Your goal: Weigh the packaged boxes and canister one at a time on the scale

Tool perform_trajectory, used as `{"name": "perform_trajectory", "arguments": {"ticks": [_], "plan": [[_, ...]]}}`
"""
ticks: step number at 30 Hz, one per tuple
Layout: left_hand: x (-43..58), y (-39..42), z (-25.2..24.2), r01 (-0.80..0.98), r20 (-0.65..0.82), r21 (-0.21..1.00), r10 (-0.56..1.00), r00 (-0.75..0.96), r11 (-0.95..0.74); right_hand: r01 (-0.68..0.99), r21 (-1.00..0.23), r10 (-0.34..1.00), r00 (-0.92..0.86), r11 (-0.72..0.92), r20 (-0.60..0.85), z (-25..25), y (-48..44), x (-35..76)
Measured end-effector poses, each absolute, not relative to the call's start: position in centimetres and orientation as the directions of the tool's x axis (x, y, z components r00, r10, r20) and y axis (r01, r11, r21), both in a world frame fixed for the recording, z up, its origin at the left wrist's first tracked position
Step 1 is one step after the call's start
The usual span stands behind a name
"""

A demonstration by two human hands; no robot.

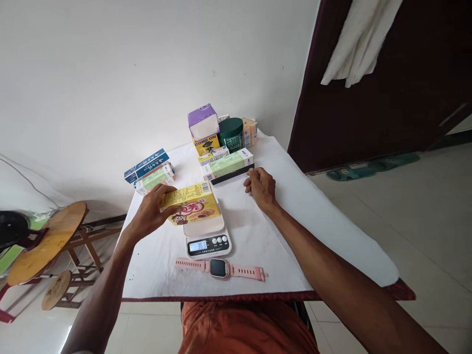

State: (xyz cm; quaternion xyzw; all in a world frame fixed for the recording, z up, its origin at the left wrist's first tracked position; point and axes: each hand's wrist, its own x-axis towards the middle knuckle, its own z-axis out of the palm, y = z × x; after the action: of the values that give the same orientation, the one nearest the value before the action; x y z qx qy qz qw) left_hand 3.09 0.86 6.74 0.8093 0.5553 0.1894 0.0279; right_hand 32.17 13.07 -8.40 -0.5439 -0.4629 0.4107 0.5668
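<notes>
My left hand grips a yellow snack box by its left end, and the box rests on a small white kitchen scale whose display shows digits. My right hand rests on the white tablecloth with its fingers curled loosely and nothing in them, right beside a long green-and-white box that lies on a dark flat box. A pink smartwatch lies flat in front of the scale.
Blue and green boxes are stacked at the left. At the back stand a purple tissue pack on a yellow box, a dark green jar and small cartons. A wooden stool stands left of the table.
</notes>
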Motion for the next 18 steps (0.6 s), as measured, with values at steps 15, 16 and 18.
{"name": "perform_trajectory", "arguments": {"ticks": [15, 16, 18], "plan": [[10.0, 18.3, 6.9, 0.875, 0.500, 0.275, 0.837, 0.223, -0.398, 0.026, -0.995, 0.971, 0.219, 0.097, 0.100, -8.7, 13.4, 32.1], [10.2, 18.9, 6.6, 0.874, 0.483, 0.280, 0.845, 0.230, -0.397, 0.026, -0.995, 0.971, 0.216, 0.098, 0.101, -8.8, 13.4, 32.1], [10.3, 19.8, 6.3, 0.870, 0.468, 0.273, 0.847, 0.252, -0.410, 0.025, -0.995, 0.972, 0.213, 0.099, 0.103, -8.8, 13.4, 32.1]]}}
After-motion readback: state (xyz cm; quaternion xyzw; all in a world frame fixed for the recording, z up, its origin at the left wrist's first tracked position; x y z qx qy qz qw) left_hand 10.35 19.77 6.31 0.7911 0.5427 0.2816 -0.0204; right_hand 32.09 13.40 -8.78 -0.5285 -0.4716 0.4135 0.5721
